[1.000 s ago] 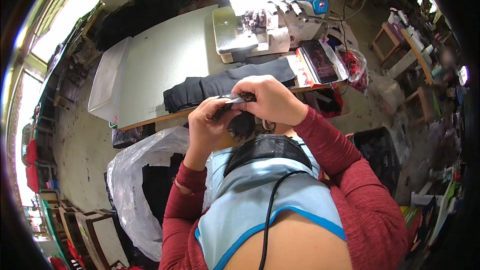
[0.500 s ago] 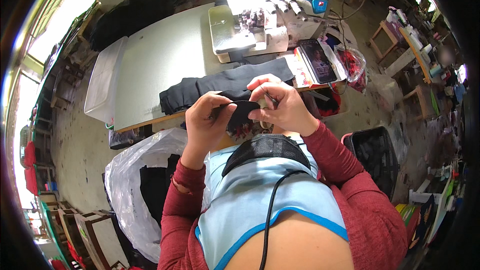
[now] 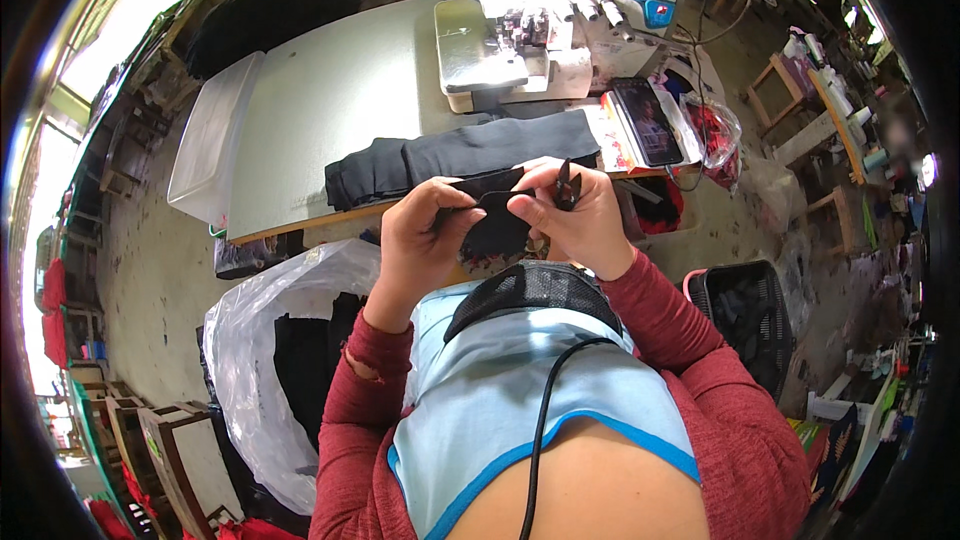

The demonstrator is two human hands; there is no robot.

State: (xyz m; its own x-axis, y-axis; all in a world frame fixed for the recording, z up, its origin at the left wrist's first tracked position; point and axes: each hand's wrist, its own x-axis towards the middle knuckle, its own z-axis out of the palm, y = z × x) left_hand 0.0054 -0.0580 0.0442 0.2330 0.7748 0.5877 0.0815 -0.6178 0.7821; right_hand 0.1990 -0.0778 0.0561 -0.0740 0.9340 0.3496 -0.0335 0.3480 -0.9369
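Observation:
A small piece of black fabric (image 3: 497, 223) is stretched between my hands, in front of the table edge. My left hand (image 3: 415, 238) pinches its left side between thumb and fingers. My right hand (image 3: 592, 230) is closed on the right part of its upper edge with thumb and forefinger. Small dark thread snips (image 3: 568, 186) are tucked in that same hand, their tips pointing up past the fingers. Just beyond both hands lies a folded stack of black cloth (image 3: 460, 153) along the table's front edge.
A sewing machine (image 3: 560, 40) stands on the pale table (image 3: 330, 110), with a phone (image 3: 647, 122) to its right. A clear plastic bin (image 3: 212, 145) adjoins the table's left end. A plastic bag of black cloth (image 3: 245, 340) sits at lower left, a black basket (image 3: 740, 290) at right.
My right thumb and forefinger have shifted onto the fabric's upper edge, closer to my left hand. The snips now point upward. The fabric hangs more openly between both hands.

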